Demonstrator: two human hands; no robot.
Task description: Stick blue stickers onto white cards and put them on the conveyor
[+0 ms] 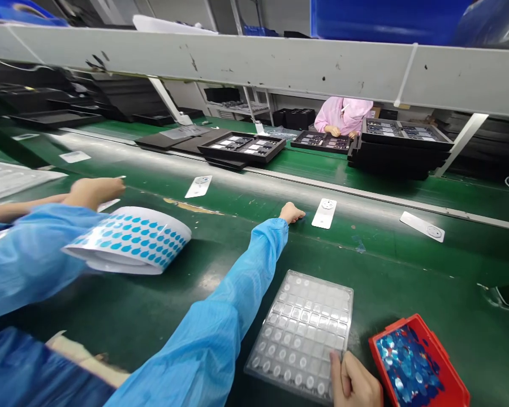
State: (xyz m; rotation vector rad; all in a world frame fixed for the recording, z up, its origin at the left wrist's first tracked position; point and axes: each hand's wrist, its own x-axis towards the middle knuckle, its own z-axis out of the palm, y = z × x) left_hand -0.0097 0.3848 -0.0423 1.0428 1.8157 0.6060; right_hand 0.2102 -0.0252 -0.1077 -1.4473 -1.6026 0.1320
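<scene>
Lying on the green belt: three white cards (324, 213), one clear blister tray (301, 333), one red bin (418, 362), one sticker roll (131, 240).

Left arm outstretched, left hand (291, 213) curled; right hand (355, 384) low, thumb forward

One camera only, worn on the person's head — it looks forward and down across the green bench (161, 316), close over a blue sleeve (220, 322), and reaches past the grey rail (254, 62) to the far side.
</scene>
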